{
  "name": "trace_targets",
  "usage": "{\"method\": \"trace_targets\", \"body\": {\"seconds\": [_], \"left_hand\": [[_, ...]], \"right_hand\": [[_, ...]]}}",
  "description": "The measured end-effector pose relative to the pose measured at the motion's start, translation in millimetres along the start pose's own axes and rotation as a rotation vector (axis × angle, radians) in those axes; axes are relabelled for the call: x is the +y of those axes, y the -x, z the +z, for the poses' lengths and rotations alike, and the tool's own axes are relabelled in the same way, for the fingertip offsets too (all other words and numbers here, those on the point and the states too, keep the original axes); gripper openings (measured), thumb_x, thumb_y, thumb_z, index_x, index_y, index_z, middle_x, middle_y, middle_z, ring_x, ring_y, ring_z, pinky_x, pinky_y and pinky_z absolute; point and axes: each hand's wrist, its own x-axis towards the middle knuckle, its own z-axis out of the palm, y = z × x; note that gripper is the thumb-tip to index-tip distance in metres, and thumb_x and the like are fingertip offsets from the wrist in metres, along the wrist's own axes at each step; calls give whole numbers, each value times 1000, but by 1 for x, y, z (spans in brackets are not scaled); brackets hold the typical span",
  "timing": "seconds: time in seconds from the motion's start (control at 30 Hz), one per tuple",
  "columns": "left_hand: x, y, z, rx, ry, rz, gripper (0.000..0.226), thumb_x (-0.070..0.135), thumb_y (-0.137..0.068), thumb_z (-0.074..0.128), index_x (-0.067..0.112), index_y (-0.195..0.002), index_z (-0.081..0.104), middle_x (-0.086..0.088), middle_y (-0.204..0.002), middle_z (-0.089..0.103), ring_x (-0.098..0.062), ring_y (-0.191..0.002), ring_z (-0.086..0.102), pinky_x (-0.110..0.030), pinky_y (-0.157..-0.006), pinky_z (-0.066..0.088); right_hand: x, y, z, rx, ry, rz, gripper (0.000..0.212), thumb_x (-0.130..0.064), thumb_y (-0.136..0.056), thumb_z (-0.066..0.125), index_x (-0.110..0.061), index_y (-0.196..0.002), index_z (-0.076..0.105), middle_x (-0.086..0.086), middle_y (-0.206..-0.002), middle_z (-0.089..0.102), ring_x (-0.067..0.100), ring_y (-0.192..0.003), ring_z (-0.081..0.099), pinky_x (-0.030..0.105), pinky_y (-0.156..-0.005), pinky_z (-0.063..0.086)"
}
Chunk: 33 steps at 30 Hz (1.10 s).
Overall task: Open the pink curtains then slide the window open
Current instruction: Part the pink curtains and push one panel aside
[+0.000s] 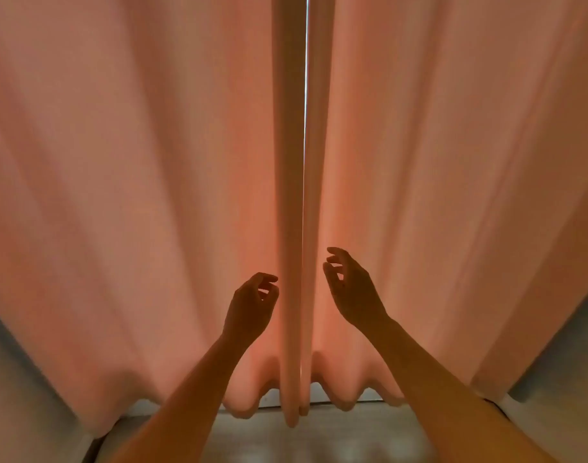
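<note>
Two pink curtains hang drawn together, the left curtain point(135, 195) and the right curtain point(453, 195), with only a thin bright slit of daylight point(305, 128) between their inner edges. My left hand point(251, 307) is raised just left of the slit, fingers curled loosely and apart, holding nothing. My right hand point(351, 289) is a little higher, just right of the slit, fingers also spread and empty. Neither hand visibly touches the fabric. The window behind the curtains is hidden.
A pale wall shows at the lower left point(15, 379) and lower right point(560, 396) beside the curtains. Below the curtain hems lies a wood-toned floor point(302, 436), with a light strip of baseboard or sill point(319, 394) behind.
</note>
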Motion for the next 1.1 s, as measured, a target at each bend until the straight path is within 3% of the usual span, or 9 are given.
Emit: {"method": "trace_targets", "body": {"seconds": [0.2, 0.4, 0.5, 0.57, 0.63, 0.73, 0.83, 0.97, 1.1], "left_hand": [[-14, -62, 31, 19, 28, -57, 24, 26, -93, 58, 16, -114, 60, -1, -111, 68, -8, -84, 60, -20, -77, 50], [-18, -133, 52, 225, -34, -53, 45, 54, -82, 62, 25, -116, 57, 6, -115, 65, -14, -101, 61, -29, -88, 52], [-17, -168, 59, 428, -171, 5, 83, 78, -70, 51, 25, -134, 46, 4, -140, 51, -19, -128, 47, -42, -110, 37], [-17, -185, 63, 495, -274, 34, 102, 87, -66, 43, 24, -145, 33, 1, -155, 33, -20, -143, 28, -46, -117, 22], [-22, -199, 66, 514, -389, 25, 111, 90, -64, 41, 22, -150, 24, -3, -160, 19, -23, -148, 13, -49, -119, 12], [-35, -214, 62, 550, -565, -33, 115, 90, -63, 43, 17, -150, 25, -10, -160, 17, -31, -147, 11, -54, -118, 14], [-54, -221, 50, 656, -613, 10, 114, 80, -64, 60, 15, -150, 24, -14, -158, 20, -33, -146, 16, -54, -117, 19], [-80, -230, 17, 786, -693, 92, 112, 71, -68, 63, 23, -152, 6, -12, -160, 7, -35, -146, 13, -56, -116, 17], [-102, -244, -21, 809, -672, -115, 119, 74, -61, 63, 28, -152, 1, -15, -159, -3, -42, -145, 4, -67, -112, 9]], "right_hand": [[2, -74, 36, -46, -80, -34, 45, -41, -95, 43, -22, -137, 41, -1, -141, 51, 19, -123, 54, 34, -99, 45], [-8, -161, 60, 71, -188, -223, 69, -46, -89, 47, -22, -147, 21, 1, -155, 30, 23, -137, 40, 39, -104, 42], [-12, -206, 66, 107, -272, -277, 85, -61, -79, 49, -28, -148, 12, -6, -156, 25, 23, -137, 38, 40, -106, 39], [-17, -228, 69, 71, -344, -273, 90, -62, -76, 55, -33, -146, 8, -5, -149, 37, 22, -126, 50, 45, -98, 49], [-27, -250, 73, -5, -443, -286, 92, -57, -77, 60, -36, -146, 3, -3, -140, 44, 19, -115, 56, 46, -89, 56], [-46, -279, 83, -42, -550, -386, 98, -56, -76, 64, -38, -146, -3, -1, -137, 44, 18, -113, 57, 51, -85, 57], [-67, -296, 99, 19, -500, -457, 111, -68, -67, 65, -45, -142, -14, 2, -154, 24, 31, -135, 37, 62, -99, 43], [-91, -316, 122, 154, -336, -492, 119, -69, -63, 67, -32, -147, -9, 5, -161, -3, 32, -147, -8, 62, -115, 2], [-115, -336, 152, 31, -370, -541, 122, -72, -61, 66, -33, -147, -11, 6, -161, -11, 33, -145, -16, 58, -115, -5]]}}
